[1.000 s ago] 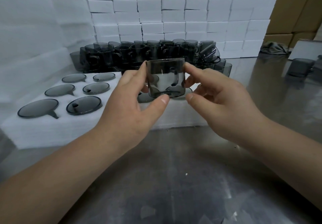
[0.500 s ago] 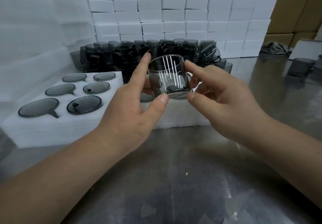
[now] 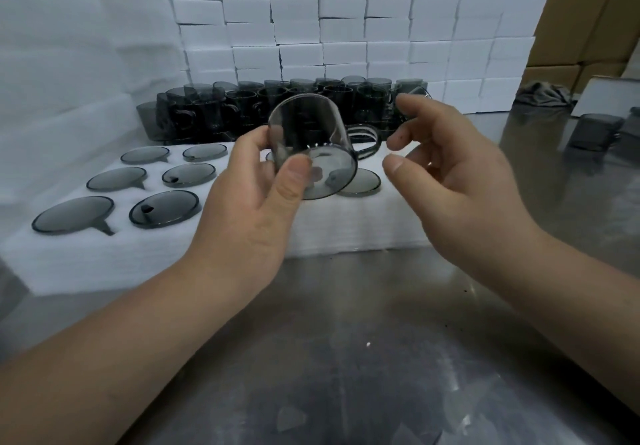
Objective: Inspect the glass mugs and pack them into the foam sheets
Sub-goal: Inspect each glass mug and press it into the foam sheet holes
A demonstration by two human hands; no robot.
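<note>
Above the foam sheet (image 3: 173,250) edge, the left hand (image 3: 249,216) grips a tilted mug (image 3: 311,147).

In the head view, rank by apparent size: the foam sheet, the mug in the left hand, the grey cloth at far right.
1. Foam sheet, by far the largest.
2. Held mug.
3. Grey cloth, smallest in frame, but it lies much farther from the camera, so its true size against the mug is unsure.
</note>
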